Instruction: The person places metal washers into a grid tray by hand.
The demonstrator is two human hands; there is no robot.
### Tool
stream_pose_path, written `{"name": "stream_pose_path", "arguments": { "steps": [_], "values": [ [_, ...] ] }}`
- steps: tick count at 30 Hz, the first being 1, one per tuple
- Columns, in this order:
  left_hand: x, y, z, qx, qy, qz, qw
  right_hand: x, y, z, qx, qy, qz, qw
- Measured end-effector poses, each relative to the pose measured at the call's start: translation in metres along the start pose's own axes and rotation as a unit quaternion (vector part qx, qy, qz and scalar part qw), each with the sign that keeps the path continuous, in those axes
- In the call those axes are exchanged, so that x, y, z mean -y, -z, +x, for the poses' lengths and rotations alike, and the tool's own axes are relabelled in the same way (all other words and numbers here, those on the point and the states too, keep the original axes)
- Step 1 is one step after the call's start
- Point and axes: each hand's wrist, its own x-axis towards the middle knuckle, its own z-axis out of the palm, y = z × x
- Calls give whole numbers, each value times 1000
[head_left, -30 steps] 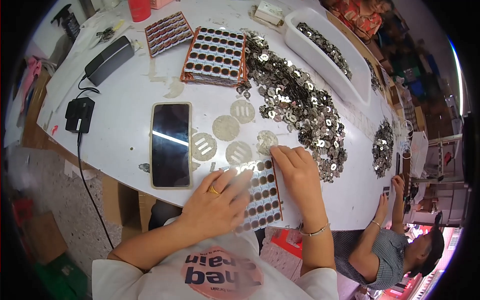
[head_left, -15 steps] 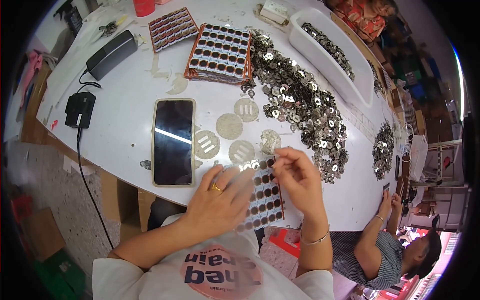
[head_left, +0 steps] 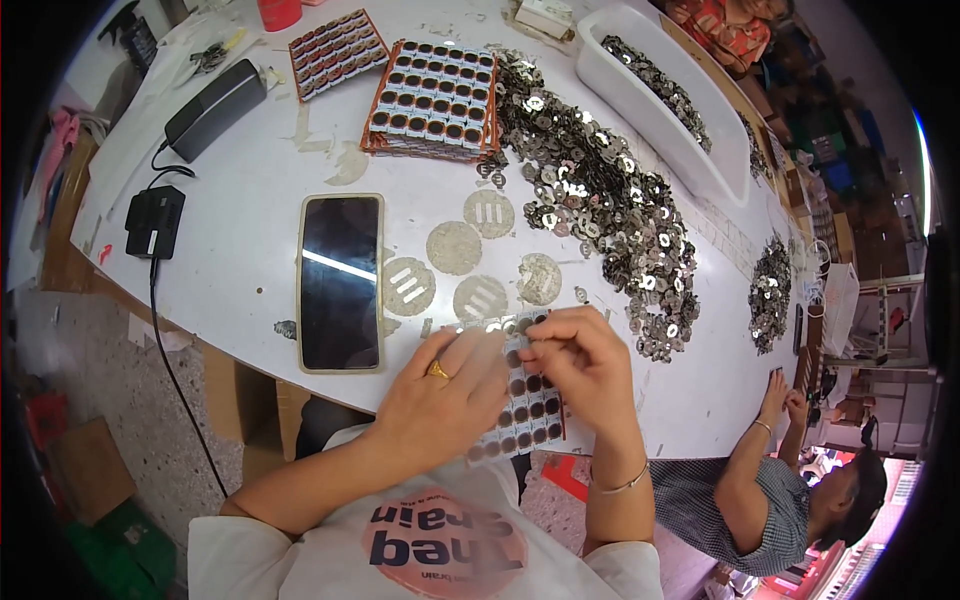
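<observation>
A panel (head_left: 537, 417) with rows of dark round pieces in pale blue-white squares and an orange edge lies at the table's front edge. My left hand (head_left: 446, 392), with a gold ring, rests over the panel's left side; its fingertips are smeared by motion. Above the panel's upper right, my right hand (head_left: 588, 362) has thumb and fingers pinched together; whatever they hold is hidden. Small shiny metal pieces show at the panel's far edge. Beyond my hands, a large heap of small metal discs with cut-outs (head_left: 620, 215) spreads over the table.
Behind, a stack of similar panels (head_left: 432, 95) stands beside another panel (head_left: 338, 52). A phone (head_left: 341, 285) lies to the left, near a black adapter (head_left: 155, 220) and a dark oblong box (head_left: 215, 110). A white tub (head_left: 700, 170) holds more discs. A co-worker (head_left: 745, 500) sits at right.
My right hand has come slightly down and left over the panel, its fingers drawn closer together. My left hand stays over the panel's left side, fingers still blurred.
</observation>
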Motion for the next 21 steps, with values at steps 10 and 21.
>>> {"name": "stream_pose_path", "arguments": {
  "steps": [10, 21],
  "values": [
    [3, 6, -3, 30, -2, -25, 999, 4, 15, 28, 33, -59, -75, 995],
    [5, 9, 0, 43, -11, -14, 999, 1, 8, 23, -5, -58, -55, 997]
  ]
}}
